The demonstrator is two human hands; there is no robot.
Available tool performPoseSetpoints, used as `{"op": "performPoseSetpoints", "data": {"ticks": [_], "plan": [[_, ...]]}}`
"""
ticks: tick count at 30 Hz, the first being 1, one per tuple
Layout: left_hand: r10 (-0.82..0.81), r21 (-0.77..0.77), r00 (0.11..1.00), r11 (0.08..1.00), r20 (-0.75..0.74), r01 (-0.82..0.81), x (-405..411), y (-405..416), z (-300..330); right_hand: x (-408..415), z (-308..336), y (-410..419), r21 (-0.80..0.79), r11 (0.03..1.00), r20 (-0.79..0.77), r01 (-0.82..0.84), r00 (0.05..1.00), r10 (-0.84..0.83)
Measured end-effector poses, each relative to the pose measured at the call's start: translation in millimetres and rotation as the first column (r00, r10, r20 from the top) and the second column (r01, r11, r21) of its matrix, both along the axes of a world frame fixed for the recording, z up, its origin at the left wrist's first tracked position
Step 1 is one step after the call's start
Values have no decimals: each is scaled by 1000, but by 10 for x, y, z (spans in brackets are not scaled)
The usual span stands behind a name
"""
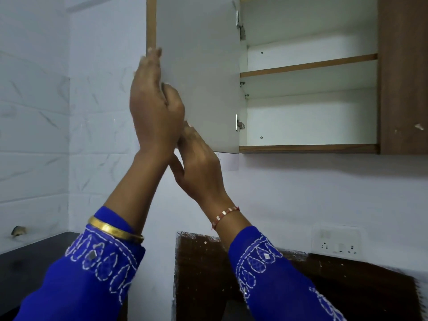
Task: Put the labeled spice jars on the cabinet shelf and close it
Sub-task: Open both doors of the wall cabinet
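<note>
The wall cabinet (391, 89) stands open, and its white door (199, 72) is swung out to the left. A middle shelf (308, 66) and a bottom shelf (308, 148) show inside, with nothing on them. No spice jars are in view. My left hand (152, 107) is raised against the door's free edge, fingers straight up along its outer side and thumb on the inner face, pinching the edge. My right hand (199, 167) reaches just below it, its straight fingers touching the door's lower left corner, partly hidden behind my left wrist.
A dark counter (27, 262) runs along the tiled left wall. A dark brown panel (324, 286) leans below the cabinet. A white wall socket (335, 243) is at the lower right. Door hinges (239, 122) sit on the cabinet's left side.
</note>
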State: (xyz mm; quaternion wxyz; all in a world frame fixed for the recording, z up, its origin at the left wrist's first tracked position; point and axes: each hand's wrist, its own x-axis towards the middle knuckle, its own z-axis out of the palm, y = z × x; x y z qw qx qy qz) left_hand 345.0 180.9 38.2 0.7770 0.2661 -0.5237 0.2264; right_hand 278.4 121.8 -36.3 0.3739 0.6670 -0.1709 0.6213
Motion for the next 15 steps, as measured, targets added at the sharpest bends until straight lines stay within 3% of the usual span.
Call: {"op": "performPoseSetpoints", "data": {"ticks": [3,15], "plan": [[14,-67,994,998,106,-7,-394,48,-12,-379,28,-22,22,998,-16,56,998,-56],[-304,37,936,953,180,302,-2502,-54,-75,-2638,142,-13,59,954,21,293,956,-294]]}}
